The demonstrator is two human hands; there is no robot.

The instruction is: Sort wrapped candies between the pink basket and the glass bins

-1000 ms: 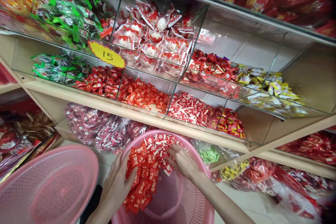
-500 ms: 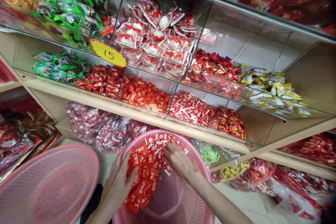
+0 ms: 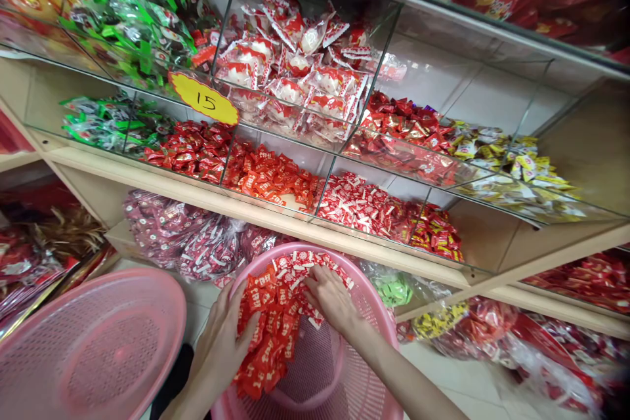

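A pink perforated plastic basket holds wrapped candies in two kinds. Orange-red wrapped candies are heaped against its left side, and small red-and-white wrapped candies lie at the back. My left hand rests at the basket's left rim, thumb apart from the fingers, cupped beside the orange-red heap. Over the border of the two heaps, my right hand has its fingers bent down and together among the candies. Its fingertips are partly hidden there.
A second pink basket stands at the left. Ahead, a wooden shelf has glass compartments of wrapped sweets and a yellow "15" price tag. Bagged candies sit under it, with more bags at the right.
My right hand has shifted very slightly to the left over the candies. My left hand and the basket look unmoved.
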